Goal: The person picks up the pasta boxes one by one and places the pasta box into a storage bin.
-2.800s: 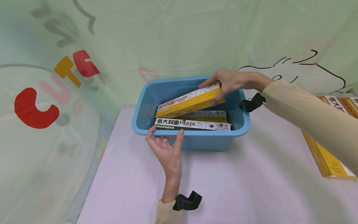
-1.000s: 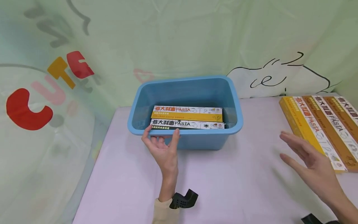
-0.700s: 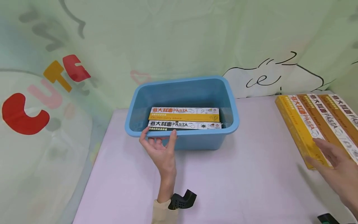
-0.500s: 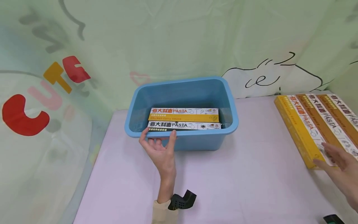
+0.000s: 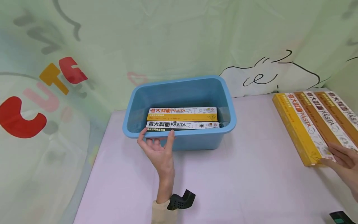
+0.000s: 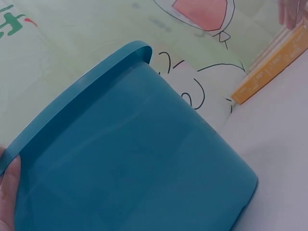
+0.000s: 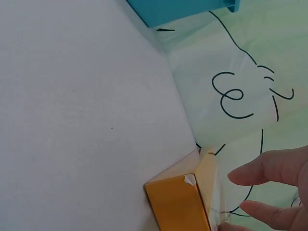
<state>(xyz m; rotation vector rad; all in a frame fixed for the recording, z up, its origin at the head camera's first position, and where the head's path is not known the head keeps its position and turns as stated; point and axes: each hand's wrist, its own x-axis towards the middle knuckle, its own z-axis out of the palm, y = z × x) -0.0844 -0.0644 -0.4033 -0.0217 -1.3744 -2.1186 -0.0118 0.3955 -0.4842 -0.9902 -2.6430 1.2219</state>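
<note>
My left hand (image 5: 158, 155) grips the near rim of a blue plastic bin (image 5: 195, 141), with thumb and fingers at the rim; a finger (image 6: 8, 195) shows against it in the left wrist view. Inside the bin lie a yellow-and-white pasta box (image 5: 183, 117) and a black-and-white pasta box (image 5: 193, 125), side by side. At the right, my right hand (image 5: 345, 161) is over the near end of another yellow pasta box (image 5: 296, 133). Its fingers are spread, and in the right wrist view the fingertips (image 7: 238, 177) stand apart from the box's orange end (image 7: 178, 207).
Brown-and-white pasta boxes (image 5: 318, 119) lie right against the yellow one on the pale table (image 5: 237, 186). A printed green curtain (image 5: 179, 37) hangs close behind the bin. Black wrist cameras (image 5: 183, 200) are strapped to the forearms.
My right hand lowered a yellow pasta box into the bin, let it go, and moved right to the boxes on the table. The left hand stays on the rim.
</note>
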